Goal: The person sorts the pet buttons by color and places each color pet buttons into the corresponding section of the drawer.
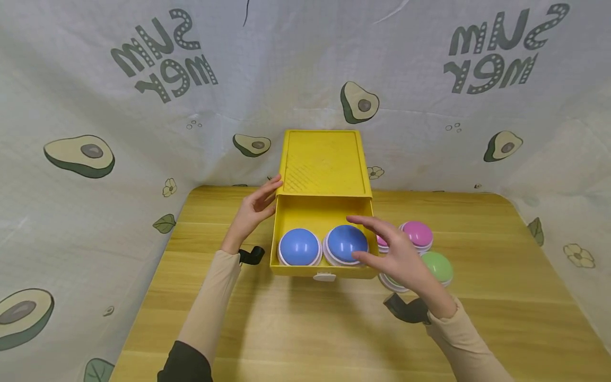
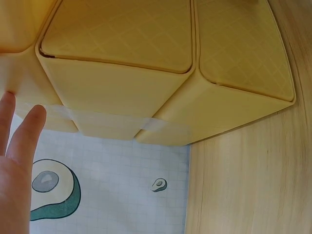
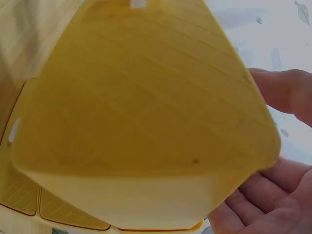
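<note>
A yellow drawer box (image 1: pixel 326 164) stands at the back of the table, its drawer (image 1: pixel 298 212) pulled out. Two blue domes with white rims lie at the drawer's front, a left blue dome (image 1: pixel 299 247) and a right blue dome (image 1: pixel 346 243). My right hand (image 1: pixel 398 254) reaches over the drawer's right wall, thumb and forefinger spread around the right blue dome's near side. In the right wrist view the drawer front (image 3: pixel 146 97) hides both domes. My left hand (image 1: pixel 253 212) rests straight fingertips against the box's left side, and its fingers (image 2: pixel 29 129) show beside it in the left wrist view.
Right of the drawer, partly behind my right hand, lie pink domes (image 1: pixel 417 234) and green domes (image 1: pixel 437 267) with white rims. A white pull tab (image 1: pixel 324 277) juts from the drawer front. A curtain (image 1: pixel 305 63) printed with avocados hangs behind the wooden table (image 1: pixel 191 313).
</note>
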### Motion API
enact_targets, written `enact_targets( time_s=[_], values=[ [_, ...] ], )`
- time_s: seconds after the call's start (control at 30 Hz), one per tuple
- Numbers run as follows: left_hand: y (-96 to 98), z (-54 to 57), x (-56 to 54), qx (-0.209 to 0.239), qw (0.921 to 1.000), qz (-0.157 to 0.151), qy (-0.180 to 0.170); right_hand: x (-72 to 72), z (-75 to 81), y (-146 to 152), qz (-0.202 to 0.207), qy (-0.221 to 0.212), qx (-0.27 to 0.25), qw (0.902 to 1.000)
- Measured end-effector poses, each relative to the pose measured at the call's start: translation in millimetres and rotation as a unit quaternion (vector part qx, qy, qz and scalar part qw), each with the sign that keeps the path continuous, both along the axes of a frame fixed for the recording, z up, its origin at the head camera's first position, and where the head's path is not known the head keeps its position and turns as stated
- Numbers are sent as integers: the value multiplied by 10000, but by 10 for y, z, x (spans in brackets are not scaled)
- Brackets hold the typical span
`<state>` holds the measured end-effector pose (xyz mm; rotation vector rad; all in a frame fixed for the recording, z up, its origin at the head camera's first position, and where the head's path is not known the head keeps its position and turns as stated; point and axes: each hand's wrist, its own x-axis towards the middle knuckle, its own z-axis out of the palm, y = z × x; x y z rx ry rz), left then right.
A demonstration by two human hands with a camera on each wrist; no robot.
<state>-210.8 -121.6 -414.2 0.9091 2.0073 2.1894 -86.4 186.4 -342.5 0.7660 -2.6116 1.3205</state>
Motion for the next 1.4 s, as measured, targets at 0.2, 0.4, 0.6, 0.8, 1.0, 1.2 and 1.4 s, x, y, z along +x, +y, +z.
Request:
enact_targets(
  time_s=[0.2, 0.4, 0.6, 0.8, 1.0, 1.2, 1.4],
  values=[
    [-7, -28, -12, 80, 9999, -50, 78, 3, -15, 1, 102, -6, -124, 9999],
    [-7, -33, -13, 52, 9999, -64, 100, 25, -11, 2, 171, -254, -621, 9976],
    [-5, -32, -10, 75, 9998, -81, 144, 67, 20, -3, 429, -173, -1312, 9903],
    [-11, -26, -2, 39, 9999, -44, 144, 148, 72, -8, 746, -44, -1668, 9832],
    [-13, -32, -8, 4, 9999, -22, 171, 306, 124, -6, 1219, -341, -1872, 9741],
    [-13, -31, -6, 13, 9998, -10, 210, 442, 86, -31, 2067, -496, -1647, 9632],
    [-10, -32, -9, 1, 9998, 7, 211, 513, -46, -87, 2526, -697, -1192, 9577]
  ],
)
